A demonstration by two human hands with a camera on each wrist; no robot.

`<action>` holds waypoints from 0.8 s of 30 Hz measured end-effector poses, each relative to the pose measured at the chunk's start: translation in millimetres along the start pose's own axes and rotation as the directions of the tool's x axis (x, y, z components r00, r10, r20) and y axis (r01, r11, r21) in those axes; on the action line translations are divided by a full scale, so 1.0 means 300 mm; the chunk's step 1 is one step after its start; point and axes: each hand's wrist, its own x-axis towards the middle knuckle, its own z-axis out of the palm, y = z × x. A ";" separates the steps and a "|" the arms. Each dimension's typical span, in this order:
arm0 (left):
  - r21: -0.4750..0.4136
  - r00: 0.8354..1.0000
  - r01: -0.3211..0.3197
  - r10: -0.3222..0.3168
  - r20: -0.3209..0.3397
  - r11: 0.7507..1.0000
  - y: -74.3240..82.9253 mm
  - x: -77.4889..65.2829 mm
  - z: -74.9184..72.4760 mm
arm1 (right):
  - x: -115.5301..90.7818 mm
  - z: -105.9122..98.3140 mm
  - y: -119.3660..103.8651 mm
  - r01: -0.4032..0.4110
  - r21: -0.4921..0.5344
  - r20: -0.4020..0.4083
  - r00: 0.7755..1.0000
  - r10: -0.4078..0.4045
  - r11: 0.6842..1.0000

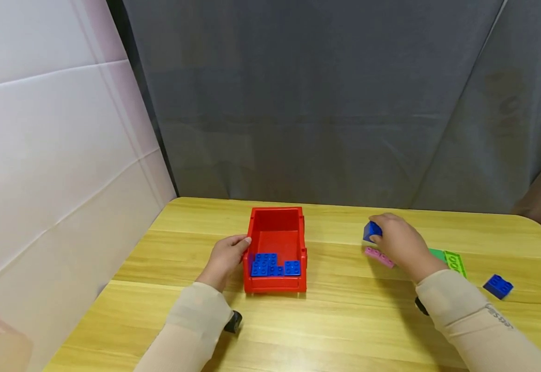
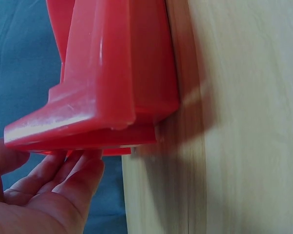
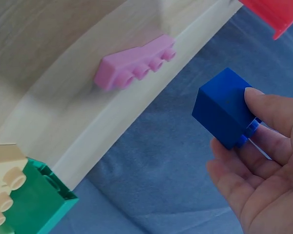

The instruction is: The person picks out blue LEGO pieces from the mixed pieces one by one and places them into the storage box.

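Note:
A red plastic bin (image 1: 279, 285) stands on the table with several blue bricks (image 1: 264, 264) at its near end. My left hand (image 1: 223, 258) holds the bin's left side. In the left wrist view, its thumb and fingers meet the rim of the bin (image 2: 102, 73). To the right, my right hand (image 1: 400, 242) pinches a blue building brick (image 3: 224, 107) above the table, its studs turned toward the palm. A pink brick (image 3: 136, 66) lies on the table close under that hand.
Past my right wrist lie a green brick (image 3: 41, 200), a lime green brick (image 1: 455, 262) and another blue brick (image 1: 498, 286). A beige brick (image 3: 5, 180) shows in the right wrist view. Behind the wooden table (image 1: 335, 330) hangs a grey curtain (image 1: 321, 103); a white panel (image 1: 56, 155) stands left.

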 end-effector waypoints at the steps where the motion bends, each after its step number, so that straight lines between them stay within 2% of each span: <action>1: -0.002 1.000 0.001 -0.001 -0.001 1.000 -0.001 0.000 0.000 | -0.001 -0.002 -0.004 0.001 0.001 0.000 1.000 -0.001 1.000; 24: -0.011 1.000 -0.010 0.010 -0.005 1.000 0.001 -0.004 0.000 | -0.041 -0.026 -0.094 0.112 0.003 -0.072 0.991 -0.111 0.994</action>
